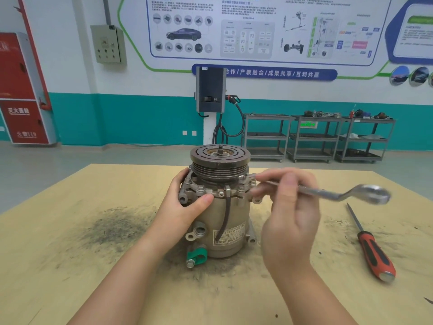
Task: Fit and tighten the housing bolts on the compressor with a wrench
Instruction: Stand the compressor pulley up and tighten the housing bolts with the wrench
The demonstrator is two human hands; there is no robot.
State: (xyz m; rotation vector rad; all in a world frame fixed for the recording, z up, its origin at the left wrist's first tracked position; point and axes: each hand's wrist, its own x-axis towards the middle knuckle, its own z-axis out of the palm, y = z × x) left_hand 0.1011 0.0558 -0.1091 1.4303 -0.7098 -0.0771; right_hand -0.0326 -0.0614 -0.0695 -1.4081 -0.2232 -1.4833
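- Head view: our left hand (187,202) grips the compressor (222,207), standing mid-table (70,254) toward the far edge, to brace it.
- Our right hand (290,207) holds the wrench (328,193) on a housing bolt (242,177) to turn it.

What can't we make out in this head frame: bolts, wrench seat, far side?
- Head view: far side of the compressor, hidden by its own body and pulley.
- Left flange bolts, partly covered by the left hand.
- Wrench near end on the bolt: small, seating unclear. Free end is motion-blurred.
- Wrench shank, covered by the right hand fingers.
- Label text: too small.
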